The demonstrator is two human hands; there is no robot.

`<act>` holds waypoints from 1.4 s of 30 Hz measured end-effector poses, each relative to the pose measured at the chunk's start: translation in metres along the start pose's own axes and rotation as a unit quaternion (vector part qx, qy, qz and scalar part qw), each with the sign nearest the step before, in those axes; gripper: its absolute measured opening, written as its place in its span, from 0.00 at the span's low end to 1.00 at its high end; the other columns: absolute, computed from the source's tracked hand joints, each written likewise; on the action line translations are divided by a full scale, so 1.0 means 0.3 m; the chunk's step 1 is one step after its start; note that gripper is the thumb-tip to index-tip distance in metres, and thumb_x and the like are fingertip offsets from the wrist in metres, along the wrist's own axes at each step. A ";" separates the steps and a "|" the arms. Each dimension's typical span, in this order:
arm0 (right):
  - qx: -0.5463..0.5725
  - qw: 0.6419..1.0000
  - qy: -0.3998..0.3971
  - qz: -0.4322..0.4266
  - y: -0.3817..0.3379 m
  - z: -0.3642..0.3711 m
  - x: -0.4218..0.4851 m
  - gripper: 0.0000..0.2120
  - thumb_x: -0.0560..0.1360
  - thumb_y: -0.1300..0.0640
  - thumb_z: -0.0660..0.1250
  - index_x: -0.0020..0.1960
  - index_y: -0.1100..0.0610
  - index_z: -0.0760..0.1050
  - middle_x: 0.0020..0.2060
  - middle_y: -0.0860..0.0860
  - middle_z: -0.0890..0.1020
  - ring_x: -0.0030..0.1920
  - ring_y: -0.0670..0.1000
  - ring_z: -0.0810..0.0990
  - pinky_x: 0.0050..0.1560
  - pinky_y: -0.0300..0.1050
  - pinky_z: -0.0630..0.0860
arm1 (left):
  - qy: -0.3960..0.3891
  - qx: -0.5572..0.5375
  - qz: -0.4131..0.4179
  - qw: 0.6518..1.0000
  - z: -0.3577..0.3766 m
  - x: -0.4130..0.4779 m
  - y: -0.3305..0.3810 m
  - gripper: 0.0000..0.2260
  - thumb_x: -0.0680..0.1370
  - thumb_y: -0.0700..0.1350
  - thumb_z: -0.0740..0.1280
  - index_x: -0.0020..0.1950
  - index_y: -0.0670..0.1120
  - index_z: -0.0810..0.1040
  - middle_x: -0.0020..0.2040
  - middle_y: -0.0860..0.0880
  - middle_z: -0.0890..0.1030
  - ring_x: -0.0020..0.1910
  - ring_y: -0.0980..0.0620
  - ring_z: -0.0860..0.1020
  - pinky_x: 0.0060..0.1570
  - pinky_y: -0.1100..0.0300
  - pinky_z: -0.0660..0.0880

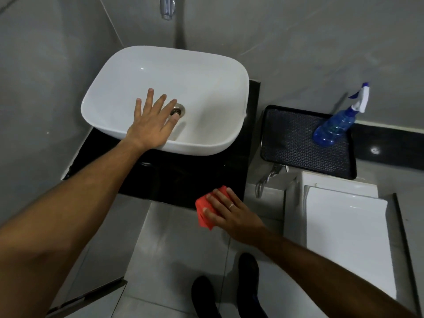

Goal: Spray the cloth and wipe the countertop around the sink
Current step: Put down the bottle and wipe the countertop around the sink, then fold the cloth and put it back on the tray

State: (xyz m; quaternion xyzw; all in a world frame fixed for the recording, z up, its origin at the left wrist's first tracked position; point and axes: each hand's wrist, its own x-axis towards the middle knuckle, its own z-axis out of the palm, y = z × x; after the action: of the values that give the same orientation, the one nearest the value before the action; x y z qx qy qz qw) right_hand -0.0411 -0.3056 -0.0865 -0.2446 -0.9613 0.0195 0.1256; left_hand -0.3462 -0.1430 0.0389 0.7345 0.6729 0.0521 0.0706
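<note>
A white basin sink (206,72) sits on a glossy black countertop (160,175). My left hand (153,120) rests flat on the sink's front rim, fingers spread, reaching over the bowl toward the drain (177,110). My right hand (231,213) presses a folded red cloth (205,213) at the countertop's front right corner, fingers lying over it. A blue spray bottle (337,125) with a white and blue trigger head stands on a dark tray (296,143) to the right of the sink, apart from both hands.
A chrome tap (167,8) juts from the grey tiled wall above the sink. A white toilet tank (344,230) stands at the lower right, with a metal hose fitting (266,177) beside it. My dark shoes (229,290) stand on the light floor tiles.
</note>
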 end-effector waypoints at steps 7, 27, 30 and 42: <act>0.103 0.985 0.036 0.132 0.168 -0.117 -0.136 0.24 0.77 0.64 0.61 0.72 0.59 0.61 0.71 0.60 0.65 0.73 0.61 0.58 0.68 0.63 0.61 | 0.004 0.022 0.016 1.000 -0.001 -0.009 -0.001 0.30 0.81 0.64 0.38 0.80 0.54 0.54 0.82 0.48 0.53 0.80 0.46 0.38 0.76 0.40 0.36; 0.364 0.801 0.219 0.422 0.623 -0.299 -0.187 0.31 0.75 0.55 0.67 0.73 0.43 0.57 0.76 0.54 0.50 0.73 0.45 0.53 0.68 0.45 0.61 | -0.299 -0.528 -0.241 0.758 0.173 0.207 1.075 0.26 0.76 0.60 0.69 0.63 0.39 0.76 0.55 0.41 0.83 0.55 0.43 0.82 0.48 0.52 0.79; 0.372 0.810 0.177 0.417 0.682 -0.270 -0.227 0.37 0.69 0.47 0.73 0.72 0.41 0.57 0.76 0.52 0.46 0.73 0.50 0.53 0.65 0.43 0.62 | -0.262 -0.595 -0.246 0.719 0.259 0.252 1.084 0.13 0.79 0.48 0.70 0.58 0.42 0.78 0.52 0.41 0.83 0.49 0.47 0.84 0.47 0.52 0.82; 0.596 0.571 0.279 0.491 0.767 -0.269 -0.174 0.37 0.72 0.52 0.71 0.73 0.49 0.53 0.67 0.53 0.69 0.62 0.49 0.74 0.58 0.52 0.76 | -0.247 -0.525 -0.076 0.811 0.215 0.341 1.027 0.04 0.83 0.46 0.62 0.57 0.52 0.73 0.47 0.52 0.80 0.37 0.61 0.81 0.29 0.63 0.77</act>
State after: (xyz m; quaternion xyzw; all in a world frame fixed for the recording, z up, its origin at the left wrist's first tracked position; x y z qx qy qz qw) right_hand 0.1304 -0.1299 -0.0434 -0.5423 -0.3821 0.5770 0.4764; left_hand -0.0237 -0.0692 0.0272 0.5201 0.5566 0.2086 0.6133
